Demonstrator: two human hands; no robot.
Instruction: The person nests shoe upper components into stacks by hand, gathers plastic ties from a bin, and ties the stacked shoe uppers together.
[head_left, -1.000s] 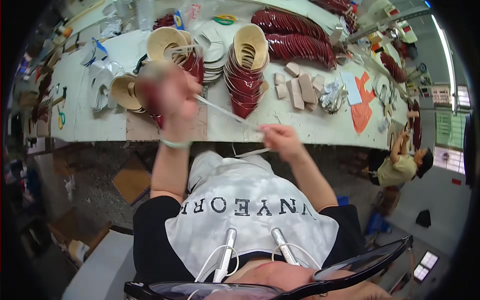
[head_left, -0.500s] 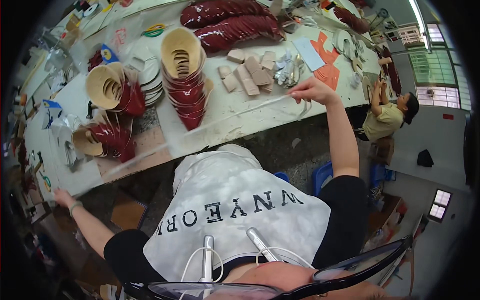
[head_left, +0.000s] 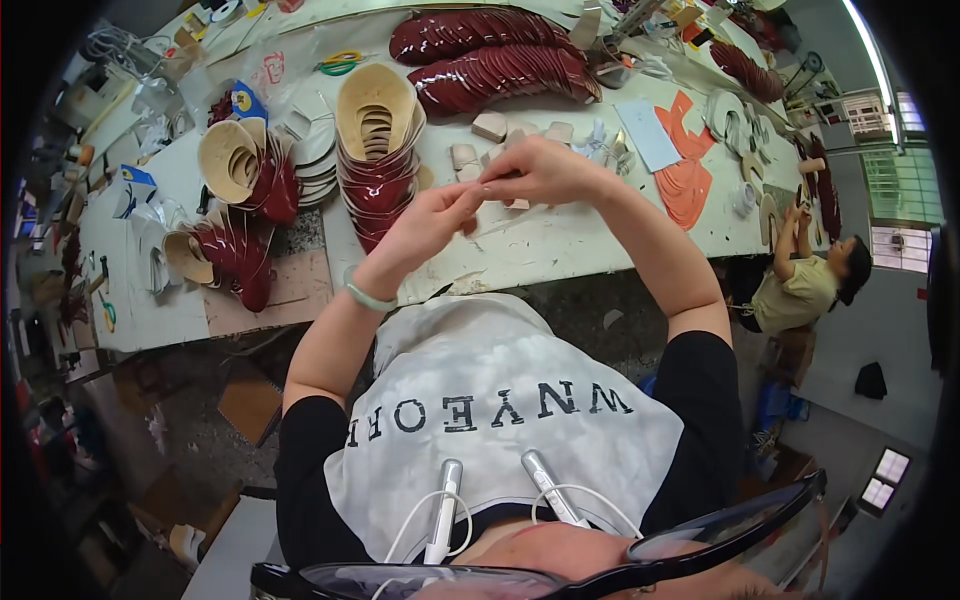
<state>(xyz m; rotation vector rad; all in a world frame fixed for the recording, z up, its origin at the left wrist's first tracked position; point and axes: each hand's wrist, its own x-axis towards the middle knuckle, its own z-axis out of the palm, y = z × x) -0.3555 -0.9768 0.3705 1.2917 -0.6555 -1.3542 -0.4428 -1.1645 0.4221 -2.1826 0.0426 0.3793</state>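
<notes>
My left hand [head_left: 425, 228] and my right hand [head_left: 548, 172] meet above the front part of the white worktable [head_left: 540, 245]. The fingers of both are pinched together at the fingertips; what lies between them is too small or hidden to make out. A pale green bangle [head_left: 370, 292] circles my left wrist. Close to my left hand stands a nested stack of glossy dark red shoe uppers [head_left: 375, 185] with beige linings. Several small beige blocks [head_left: 490, 125] lie behind my hands, partly covered by them.
More nested red uppers [head_left: 278, 185] stand to the left, beside stacked white pieces [head_left: 318, 150]. Rows of dark red glossy pieces [head_left: 500, 82] lie at the back. Orange cut pieces [head_left: 683, 190] and a white sheet [head_left: 648, 137] are at right. Another person [head_left: 800, 285] works beyond them.
My hands were spread wide with a long, thin pale strip stretched between them. Both have come together over the table, and the strip no longer shows clearly.
</notes>
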